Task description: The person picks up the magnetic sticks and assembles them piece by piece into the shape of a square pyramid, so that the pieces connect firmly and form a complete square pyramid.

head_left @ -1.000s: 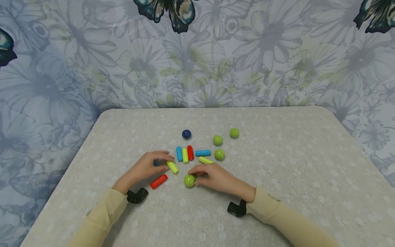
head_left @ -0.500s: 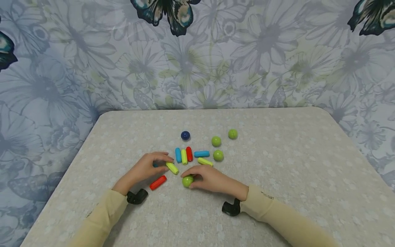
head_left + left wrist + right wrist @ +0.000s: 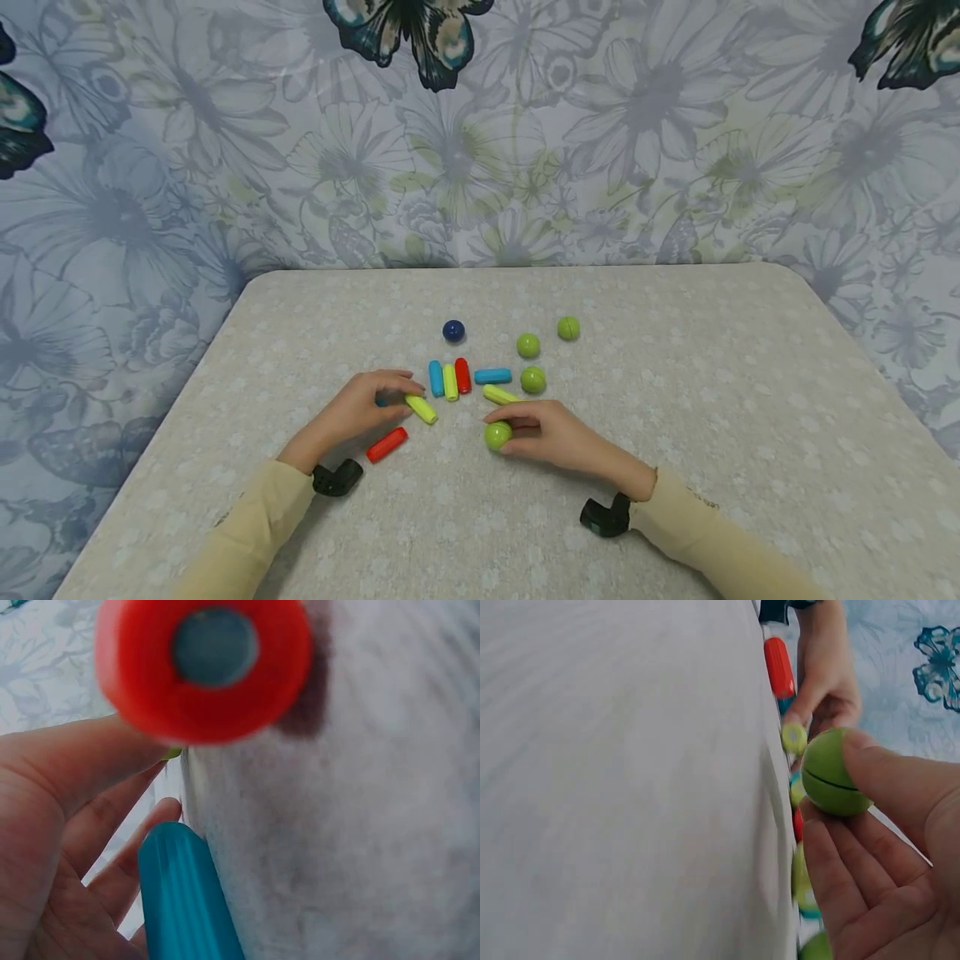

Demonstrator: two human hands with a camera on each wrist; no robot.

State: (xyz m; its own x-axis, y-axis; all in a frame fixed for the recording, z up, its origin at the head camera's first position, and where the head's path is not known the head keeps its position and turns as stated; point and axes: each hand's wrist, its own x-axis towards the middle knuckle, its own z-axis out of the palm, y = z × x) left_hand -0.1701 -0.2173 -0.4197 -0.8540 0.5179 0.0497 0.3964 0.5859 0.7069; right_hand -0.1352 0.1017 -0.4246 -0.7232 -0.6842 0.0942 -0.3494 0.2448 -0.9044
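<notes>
My right hand (image 3: 551,433) pinches a green ball (image 3: 497,435) between thumb and fingertips. A dark line around this ball (image 3: 836,776) shows in the right wrist view. My left hand (image 3: 360,417) pinches one end of a yellow-green rod (image 3: 422,409) between thumb and fingers. Behind the left thumb, mostly hidden in the head view, lies a blue rod (image 3: 180,892). Close to the left wrist is a red rod (image 3: 387,445); its end, with a grey disc set in it, fills the top of the left wrist view.
Beyond the hands stand blue (image 3: 437,378), yellow-green (image 3: 450,382) and red (image 3: 462,376) rods side by side. Right of them lie another blue rod (image 3: 492,377) and a yellow-green rod (image 3: 500,394). Three green balls (image 3: 533,380) and a dark blue ball (image 3: 453,332) rest farther back on the table (image 3: 712,358).
My right hand first shifts slightly left with the green ball, then moves back right, farther from the left hand's rod. The left hand stays in place.
</notes>
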